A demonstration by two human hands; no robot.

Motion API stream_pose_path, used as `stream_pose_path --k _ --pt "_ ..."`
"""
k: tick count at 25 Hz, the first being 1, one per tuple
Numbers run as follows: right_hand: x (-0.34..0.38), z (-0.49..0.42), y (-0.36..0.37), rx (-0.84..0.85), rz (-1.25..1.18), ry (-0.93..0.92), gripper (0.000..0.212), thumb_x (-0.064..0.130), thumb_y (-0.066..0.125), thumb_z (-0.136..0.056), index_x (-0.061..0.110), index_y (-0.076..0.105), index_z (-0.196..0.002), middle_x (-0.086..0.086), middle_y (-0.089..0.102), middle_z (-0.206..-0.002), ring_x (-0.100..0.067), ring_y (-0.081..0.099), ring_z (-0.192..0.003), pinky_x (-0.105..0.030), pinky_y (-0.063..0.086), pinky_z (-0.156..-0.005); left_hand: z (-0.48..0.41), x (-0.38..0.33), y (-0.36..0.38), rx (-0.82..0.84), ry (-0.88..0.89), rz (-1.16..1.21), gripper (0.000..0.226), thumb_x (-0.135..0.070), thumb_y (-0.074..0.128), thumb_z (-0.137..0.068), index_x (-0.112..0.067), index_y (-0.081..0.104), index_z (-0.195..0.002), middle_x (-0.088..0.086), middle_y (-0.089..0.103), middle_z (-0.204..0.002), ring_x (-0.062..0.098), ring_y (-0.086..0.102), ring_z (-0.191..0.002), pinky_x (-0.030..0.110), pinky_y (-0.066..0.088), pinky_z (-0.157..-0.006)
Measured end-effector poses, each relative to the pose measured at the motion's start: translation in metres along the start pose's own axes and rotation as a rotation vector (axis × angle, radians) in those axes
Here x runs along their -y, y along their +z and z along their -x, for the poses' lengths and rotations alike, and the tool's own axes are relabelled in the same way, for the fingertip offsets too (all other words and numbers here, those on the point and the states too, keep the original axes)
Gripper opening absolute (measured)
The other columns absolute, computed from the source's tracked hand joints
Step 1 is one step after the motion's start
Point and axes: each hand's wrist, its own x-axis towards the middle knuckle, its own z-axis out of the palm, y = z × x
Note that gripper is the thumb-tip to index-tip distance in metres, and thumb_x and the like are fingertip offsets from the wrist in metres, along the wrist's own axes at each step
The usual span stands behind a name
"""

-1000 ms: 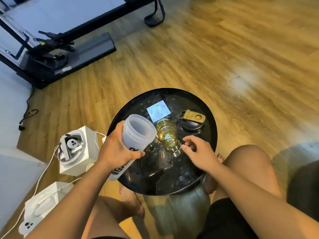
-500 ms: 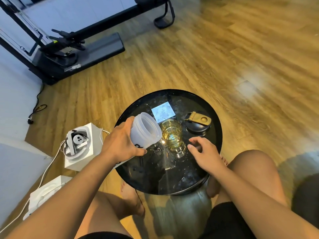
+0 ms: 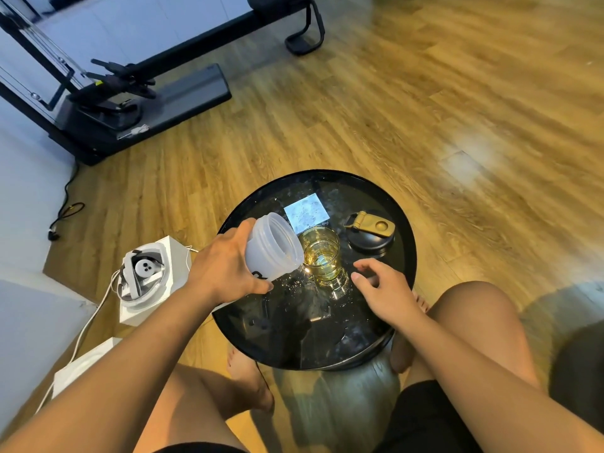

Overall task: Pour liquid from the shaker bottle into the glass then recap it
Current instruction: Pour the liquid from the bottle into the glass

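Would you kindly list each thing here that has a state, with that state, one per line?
Shaker bottle: uncapped, tilted, mouth at the glass rim.
Glass: upright, partly filled with yellowish liquid.
Shaker lid: off, lying on the round black table.
Left hand: gripping the bottle.
Right hand: open, empty, beside the glass.
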Motion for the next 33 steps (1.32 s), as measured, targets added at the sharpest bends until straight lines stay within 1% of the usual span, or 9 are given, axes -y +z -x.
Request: stream_pose_path --k 2,3,6,8,14,18,22,25,33 --pt "0.0007 0.0001 -0.0006 -0.005 -0.007 0.009 0.022 0.032 0.063 -0.09 0.024 0.066 -0.11 0.007 0.061 -0.085 0.0 0.059 -0.069 -0.012 0.038 -0.062 -0.0003 -0.0002 -0.0014 0.004 -0.007 -0.001 0.103 -0.048 0.092 -0.052 -0.035 0.035 -0.137 -0.007 0.058 -0.118 0.02 0.056 -0.104 0.041 0.053 -0.077" --pt "0.0007 0.0003 -0.0009 -0.001 -0.009 0.012 0.021 0.032 0.063 -0.09 0.024 0.066 -0.109 0.008 0.061 -0.084 0.0 0.059 -0.069 -0.012 0.038 -0.062 -0.0005 -0.0002 -0.0021 0.007 -0.009 -0.006 0.103 -0.048 0.091 -0.051 -0.036 0.034 -0.136 -0.007 0.058 -0.117 0.022 0.056 -0.105 0.045 0.055 -0.08" --pt "0.0002 0.0002 -0.0012 0.006 -0.023 0.013 0.02 0.032 0.063 -0.09 0.025 0.066 -0.108 0.008 0.065 -0.096 0.001 0.06 -0.07 -0.012 0.04 -0.064 -0.0003 -0.0004 -0.0028 0.019 -0.003 -0.018 0.104 -0.049 0.09 -0.051 -0.035 0.033 -0.137 -0.005 0.058 -0.118 0.023 0.057 -0.106 0.049 0.057 -0.083" --pt "-0.0003 0.0002 -0.0005 0.006 -0.035 0.016 0.019 0.032 0.063 -0.09 0.026 0.066 -0.108 0.008 0.066 -0.103 0.0 0.06 -0.071 -0.013 0.042 -0.066 -0.0004 0.0 -0.0023 0.02 0.008 -0.023 0.105 -0.05 0.089 -0.05 -0.035 0.033 -0.137 -0.005 0.058 -0.118 0.023 0.057 -0.105 0.049 0.057 -0.083" --pt "-0.0006 0.001 -0.0006 0.015 -0.035 0.013 0.021 0.032 0.063 -0.09 0.026 0.065 -0.109 0.009 0.066 -0.105 0.0 0.061 -0.074 -0.018 0.044 -0.07 -0.0013 0.0001 -0.0023 0.017 0.012 -0.036 0.104 -0.048 0.091 -0.052 -0.034 0.033 -0.137 -0.005 0.058 -0.118 0.022 0.057 -0.105 0.044 0.055 -0.081" --pt "-0.0008 0.0013 -0.0006 0.02 -0.039 0.015 0.019 0.031 0.063 -0.09 0.026 0.065 -0.108 0.009 0.066 -0.105 0.001 0.061 -0.072 -0.021 0.046 -0.073 -0.0024 -0.0002 -0.0027 0.021 0.012 -0.045 0.106 -0.05 0.09 -0.051 -0.035 0.032 -0.138 -0.005 0.058 -0.119 0.023 0.057 -0.107 0.047 0.056 -0.083" --pt "-0.0019 0.0016 -0.0007 0.016 -0.03 0.011 0.021 0.03 0.063 -0.09 0.026 0.065 -0.11 0.009 0.065 -0.105 -0.001 0.06 -0.074 -0.022 0.044 -0.072 -0.0036 -0.0026 -0.0025 0.027 -0.001 -0.072 0.107 -0.052 0.088 -0.049 -0.035 0.032 -0.139 -0.004 0.059 -0.119 0.024 0.057 -0.107 0.048 0.056 -0.082" --pt "-0.0023 0.0016 -0.0003 0.014 -0.03 0.009 0.02 0.03 0.063 -0.09 0.027 0.065 -0.109 0.009 0.066 -0.105 0.0 0.061 -0.074 -0.023 0.046 -0.073 -0.0044 -0.0035 -0.0028 0.03 -0.004 -0.073 0.107 -0.053 0.088 -0.049 -0.036 0.032 -0.139 -0.004 0.059 -0.119 0.025 0.057 -0.107 0.049 0.056 -0.083" --pt "-0.0027 0.0016 -0.0007 0.012 -0.032 0.005 0.019 0.028 0.064 -0.089 0.026 0.065 -0.108 0.008 0.066 -0.105 0.002 0.061 -0.072 -0.018 0.044 -0.069 -0.0067 -0.0045 -0.0048 0.042 -0.003 -0.09 0.105 -0.052 0.088 -0.048 -0.035 0.034 -0.136 -0.003 0.059 -0.116 0.026 0.058 -0.104 0.047 0.056 -0.08"
